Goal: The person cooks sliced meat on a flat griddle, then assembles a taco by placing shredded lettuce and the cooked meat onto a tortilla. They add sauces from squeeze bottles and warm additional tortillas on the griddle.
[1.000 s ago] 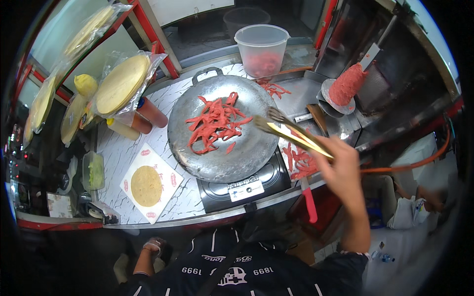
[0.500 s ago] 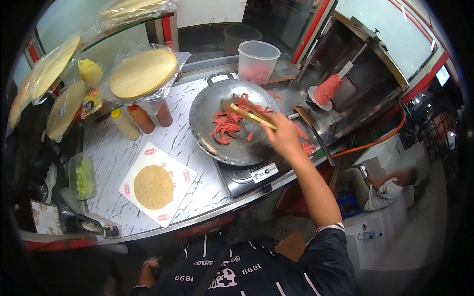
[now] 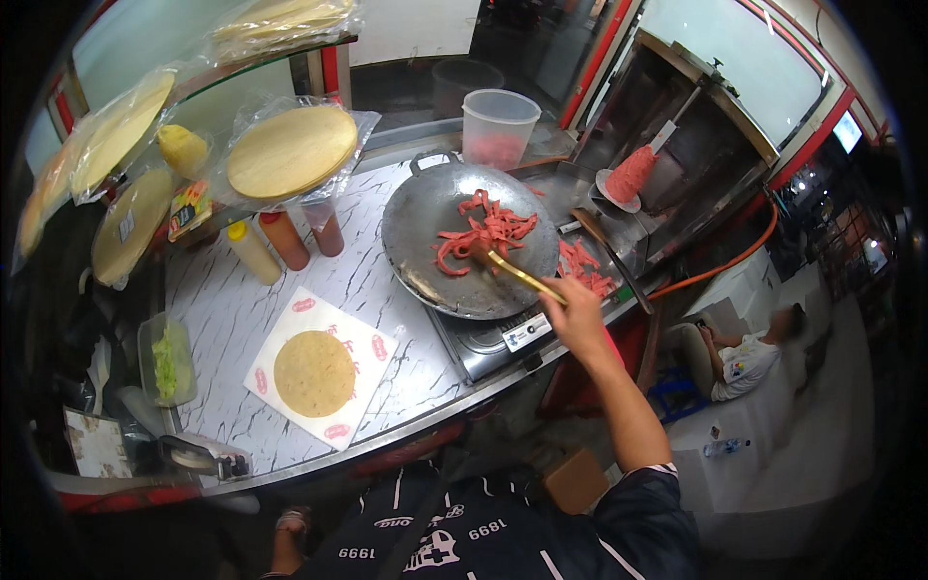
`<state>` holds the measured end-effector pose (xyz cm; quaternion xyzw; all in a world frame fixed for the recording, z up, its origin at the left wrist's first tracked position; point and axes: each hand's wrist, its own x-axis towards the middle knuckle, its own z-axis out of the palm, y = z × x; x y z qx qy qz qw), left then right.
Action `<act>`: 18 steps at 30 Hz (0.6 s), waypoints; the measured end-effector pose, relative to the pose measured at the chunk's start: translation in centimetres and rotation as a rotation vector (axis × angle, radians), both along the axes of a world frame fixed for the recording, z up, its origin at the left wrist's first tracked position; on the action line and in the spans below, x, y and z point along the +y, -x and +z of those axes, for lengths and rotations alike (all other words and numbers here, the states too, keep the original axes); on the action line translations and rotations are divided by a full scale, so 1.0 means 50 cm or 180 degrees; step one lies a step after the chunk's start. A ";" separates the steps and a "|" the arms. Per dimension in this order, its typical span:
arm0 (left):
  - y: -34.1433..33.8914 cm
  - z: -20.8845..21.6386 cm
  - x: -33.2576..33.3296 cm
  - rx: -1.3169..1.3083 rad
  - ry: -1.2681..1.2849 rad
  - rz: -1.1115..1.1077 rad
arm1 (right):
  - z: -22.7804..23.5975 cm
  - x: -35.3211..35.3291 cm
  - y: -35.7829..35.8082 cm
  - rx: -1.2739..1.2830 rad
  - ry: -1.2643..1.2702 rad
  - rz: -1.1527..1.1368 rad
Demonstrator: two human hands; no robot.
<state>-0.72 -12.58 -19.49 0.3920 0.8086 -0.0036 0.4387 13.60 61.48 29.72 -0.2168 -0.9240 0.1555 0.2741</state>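
Since the frame half a second ago, the tongs [image 3: 522, 277] have moved from the far part of the pan [image 3: 411, 237] toward its near side, and the right hand [image 3: 580, 317] has come down past the pan's near right rim. Well left of the pan, a clear tub [image 3: 185, 387] holding lettuce [image 3: 166, 362] sits on the marbled desk [image 3: 208, 290]. Nearer the pan, also to its left, stand a pale squeeze bottle [image 3: 255, 257] and two red bottles [image 3: 283, 242]. The left hand [image 3: 293, 521] hangs low, below and left of the pan, beyond the desk's edge; I cannot tell the state of its grip. A round flatbread [image 3: 314, 374] lies on printed paper [image 3: 354, 406] at the pan's near left. In the pan, red meat strips [image 3: 495, 224] lie heaped around the middle, and the tongs' blurred tips reach the heap's near edge. Behind the pan stands a translucent bucket [image 3: 500, 114]. The right hand's grip is clenched around the tongs' handle. Right of the pan lie more red strips [image 3: 583, 266], and farther right stands a meat cone [image 3: 633, 174].
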 end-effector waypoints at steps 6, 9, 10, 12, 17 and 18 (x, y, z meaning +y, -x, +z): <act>0.025 0.102 0.093 0.0018 0.0560 0.0151 | -0.013 0.131 -0.021 0.0786 -0.0080 -0.0745; 0.020 0.151 0.149 0.0044 0.0701 0.0315 | -0.032 0.153 -0.029 0.0641 -0.0317 -0.0434; 0.014 0.160 0.169 0.0035 0.0686 0.0420 | -0.035 0.156 -0.030 0.0378 -0.0102 -0.0443; 0.001 0.173 0.203 0.0001 0.0693 0.0625 | -0.028 0.161 -0.039 0.0792 0.0076 -0.0266; -0.039 0.173 0.260 -0.0168 0.0647 0.1532 | 0.030 0.184 -0.061 0.1039 0.0689 -0.0116; -0.047 0.165 0.269 -0.0174 0.0643 0.1694 | 0.040 0.189 -0.061 0.1061 0.0660 -0.0108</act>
